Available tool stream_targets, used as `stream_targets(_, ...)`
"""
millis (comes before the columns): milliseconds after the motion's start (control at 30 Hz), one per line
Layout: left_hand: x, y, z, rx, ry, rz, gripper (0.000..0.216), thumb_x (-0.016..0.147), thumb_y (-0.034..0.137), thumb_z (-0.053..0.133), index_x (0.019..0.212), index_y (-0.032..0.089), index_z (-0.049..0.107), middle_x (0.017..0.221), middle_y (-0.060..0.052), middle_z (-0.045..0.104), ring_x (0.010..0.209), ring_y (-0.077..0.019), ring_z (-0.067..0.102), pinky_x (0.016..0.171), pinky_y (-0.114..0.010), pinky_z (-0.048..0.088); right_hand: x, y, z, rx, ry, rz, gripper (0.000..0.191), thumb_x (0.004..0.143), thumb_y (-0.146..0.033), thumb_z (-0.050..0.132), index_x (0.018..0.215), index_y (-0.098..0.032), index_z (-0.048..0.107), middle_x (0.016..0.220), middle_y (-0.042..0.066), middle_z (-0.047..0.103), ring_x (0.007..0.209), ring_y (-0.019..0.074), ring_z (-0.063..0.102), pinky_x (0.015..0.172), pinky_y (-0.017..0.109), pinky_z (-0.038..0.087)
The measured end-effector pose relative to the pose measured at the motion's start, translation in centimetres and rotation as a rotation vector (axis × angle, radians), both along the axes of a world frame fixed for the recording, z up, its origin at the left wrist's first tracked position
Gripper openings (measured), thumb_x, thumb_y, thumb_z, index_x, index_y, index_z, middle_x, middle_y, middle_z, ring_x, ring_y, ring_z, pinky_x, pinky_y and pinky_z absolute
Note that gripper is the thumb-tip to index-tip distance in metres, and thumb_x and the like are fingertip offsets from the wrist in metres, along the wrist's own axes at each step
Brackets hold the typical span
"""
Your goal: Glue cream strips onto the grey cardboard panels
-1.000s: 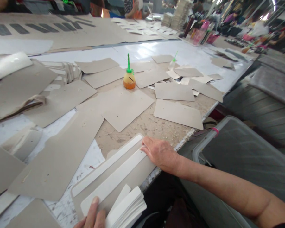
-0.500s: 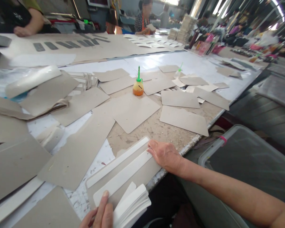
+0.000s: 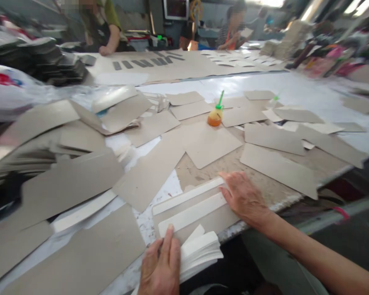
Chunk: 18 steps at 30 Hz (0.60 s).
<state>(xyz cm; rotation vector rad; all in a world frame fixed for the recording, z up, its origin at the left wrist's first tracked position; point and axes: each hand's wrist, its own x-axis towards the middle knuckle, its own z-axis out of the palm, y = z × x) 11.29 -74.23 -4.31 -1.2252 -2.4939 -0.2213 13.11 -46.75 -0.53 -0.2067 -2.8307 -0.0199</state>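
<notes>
A grey board lies at the table's near edge with two white strips on it. The nearer white strip runs along its middle, the other white strip along its far edge. My left hand rests at the near left corner, fingers stretched out, index fingertip on the nearer strip's left end. My right hand is closed at the board's right end, thumb and finger at the strip's end; its other fingers are partly hidden. A fanned bundle of white strips lies beside my left hand, over the board's near edge.
Loose grey boards are spread over the table. A glue bottle with a green nozzle stands on them. Bent boards are heaped at left. Co-workers sit beyond the far table. A plastic bin is at lower right.
The view has swung left, so everything sits further right in the picture. My left hand shows more fully. Both hands keep their places on the board and strip.
</notes>
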Motion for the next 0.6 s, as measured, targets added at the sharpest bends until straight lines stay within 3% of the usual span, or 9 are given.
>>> stream_targets(133, 0.6, 0.6, 0.9, -0.039, -0.024, 0.084, 0.039, 0.074, -0.002, 0.038, 0.104, 0.013, 0.057, 0.124, -0.007, 0.058, 0.097, -0.0255, 0.052, 0.083, -0.036, 0.045, -3.1, -1.0, -1.9, -0.051, 0.163, 0.311, 0.054, 0.086, -0.042, 0.050, 0.134, -0.020, 0.038, 0.132, 0.014, 0.042, 0.124, 0.0316, 0.034, 0.100, 0.050, 0.028)
stream_targets(267, 0.9, 0.5, 0.9, -0.040, -0.043, 0.090, 0.039, 0.074, -0.002, 0.037, 0.104, 0.013, 0.058, 0.125, -0.006, 0.057, 0.097, -0.0248, 0.051, 0.085, -0.036, 0.044, -4.6, -1.8, -2.9, -0.102, 0.140, 0.457, 0.052, 0.087, -0.039, 0.048, 0.135, -0.023, 0.037, 0.138, 0.013, 0.037, 0.130, 0.0316, 0.027, 0.103, 0.056, 0.023)
stream_targets(333, 0.8, 0.2, 0.7, -0.009, -0.033, 0.070, 0.038, 0.074, -0.001, 0.038, 0.104, 0.013, 0.058, 0.123, -0.007, 0.059, 0.096, -0.0249, 0.052, 0.085, -0.035, 0.043, -4.5, -1.0, -2.3, -0.183, 0.160, 0.424, 0.049, 0.088, -0.036, 0.047, 0.133, -0.019, 0.039, 0.133, 0.015, 0.041, 0.126, 0.0301, 0.034, 0.101, 0.053, 0.029)
stream_targets(433, -0.3, -0.6, -0.4, 0.035, 0.012, -0.006, 0.038, 0.074, 0.001, 0.040, 0.106, 0.012, 0.057, 0.120, -0.009, 0.061, 0.094, -0.0249, 0.054, 0.082, -0.035, 0.043, -3.4, 1.1, -0.5, -0.336, 0.243, 0.235, 0.035, 0.091, -0.025, 0.042, 0.124, -0.016, 0.046, 0.114, 0.014, 0.054, 0.109, 0.0246, 0.049, 0.092, 0.044, 0.042)
stream_targets(500, -1.5, -1.0, -1.4, 0.025, 0.074, -0.104, 0.038, 0.074, 0.004, 0.040, 0.107, 0.012, 0.056, 0.119, -0.011, 0.062, 0.091, -0.0231, 0.056, 0.079, -0.033, 0.043, -1.8, 2.2, 0.3, -0.379, 0.263, 0.122, 0.026, 0.091, -0.020, 0.042, 0.115, -0.016, 0.052, 0.102, 0.012, 0.059, 0.098, 0.0219, 0.055, 0.086, 0.040, 0.047)
stream_targets(600, -2.6, -1.4, -2.4, 0.023, 0.219, -0.314, 0.031, 0.077, 0.010, 0.038, 0.100, 0.011, 0.058, 0.109, -0.015, 0.066, 0.087, -0.0207, 0.059, 0.076, -0.030, 0.044, 1.4, 2.6, 0.3, -0.361, 0.175, 0.127, 0.023, 0.090, -0.017, 0.044, 0.110, -0.017, 0.055, 0.097, 0.010, 0.060, 0.095, 0.0202, 0.056, 0.085, 0.037, 0.048)
